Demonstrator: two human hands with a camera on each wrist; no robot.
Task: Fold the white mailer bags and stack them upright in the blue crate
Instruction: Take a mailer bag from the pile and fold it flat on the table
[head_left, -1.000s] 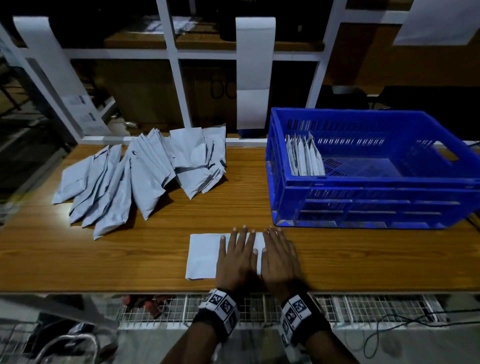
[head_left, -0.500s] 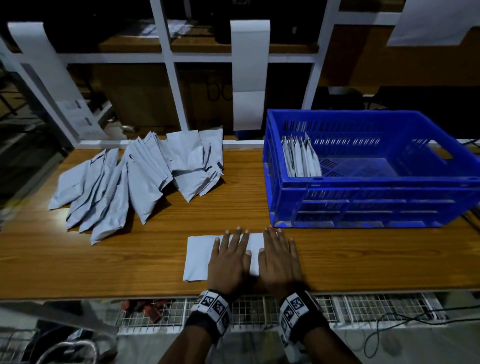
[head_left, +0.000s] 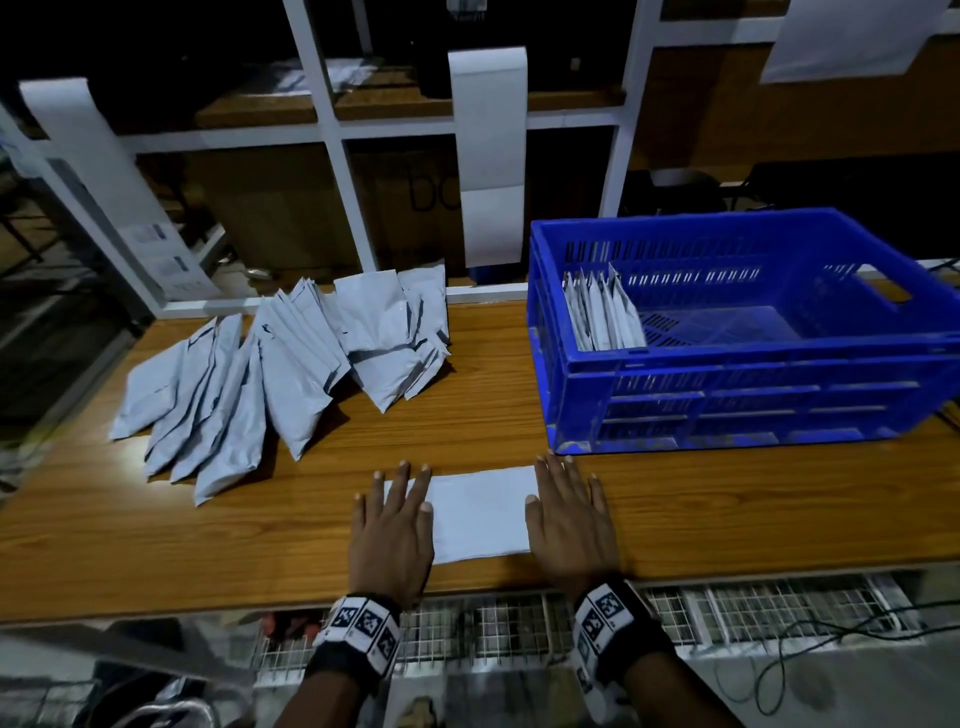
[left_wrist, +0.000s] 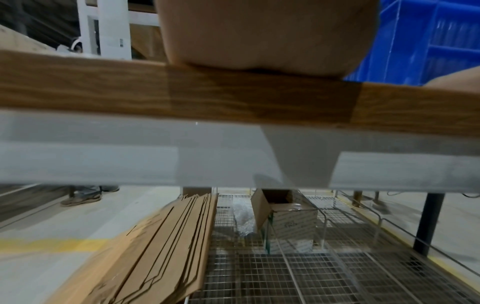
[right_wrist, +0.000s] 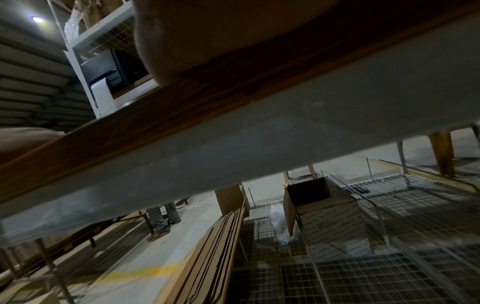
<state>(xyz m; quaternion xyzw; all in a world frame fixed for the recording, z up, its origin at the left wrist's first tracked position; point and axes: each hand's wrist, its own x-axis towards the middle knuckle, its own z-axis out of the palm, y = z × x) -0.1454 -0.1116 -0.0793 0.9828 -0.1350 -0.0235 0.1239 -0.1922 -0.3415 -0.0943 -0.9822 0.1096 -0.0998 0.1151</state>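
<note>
Mailer bag (head_left: 480, 512), white and flat, lies near the front edge of the wooden table (head_left: 727, 519), straight ahead of the person. Both hands are laid palm-down on it with fingers straight and a little spread: the left hand (head_left: 392, 530) covers its left end, the right hand (head_left: 569, 519) its right end, and the middle of the bag shows bare between them. Each wrist wears a black band with printed square markers. From the wrist cameras only the heel of each palm shows, resting at the table edge; below it there is a wire-mesh shelf (left_wrist: 324, 273) with flat cardboard sheets (left_wrist: 161, 246) and an open carton (left_wrist: 288, 218).

Farther back on the left, a fanned pile of bags (head_left: 280, 364) lies overlapping on the table. Farther back on the right stands the blue crate (head_left: 727, 400), its near corner just beyond the right fingertips. Inside it, against the left wall, a short row of folded bags (head_left: 602, 312) stands on edge. Behind the table rises a white frame (head_left: 332, 130) with paper strips hanging from it.
</note>
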